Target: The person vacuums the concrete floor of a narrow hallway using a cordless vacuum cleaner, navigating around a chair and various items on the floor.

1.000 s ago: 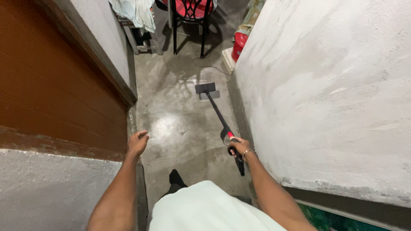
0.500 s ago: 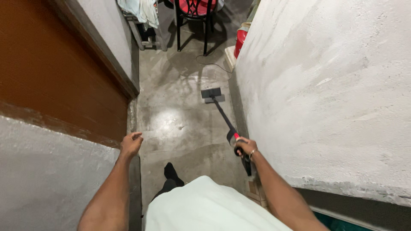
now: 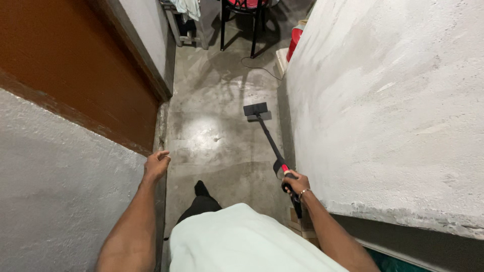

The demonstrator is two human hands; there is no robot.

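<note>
My right hand (image 3: 296, 183) grips the upper handle of a long black stick tool with a red band (image 3: 272, 143). Its flat black head (image 3: 255, 109) rests on the grey concrete floor (image 3: 212, 136) ahead of me, close to the right wall. My left hand (image 3: 156, 164) hangs loosely curled with nothing in it, beside the corner of the left wall. My dark shoe (image 3: 201, 189) and pale shirt show at the bottom.
A narrow passage runs between a rough grey wall (image 3: 393, 111) on the right and a brown panel (image 3: 75, 70) with grey plaster on the left. At the far end stand a black chair (image 3: 242, 15), a red container (image 3: 295, 40) and a cable (image 3: 257, 68).
I have stepped forward along the passage. The tool head has slid a little further ahead and my right hand has dropped lower. My left hand stays curled by the wall.
</note>
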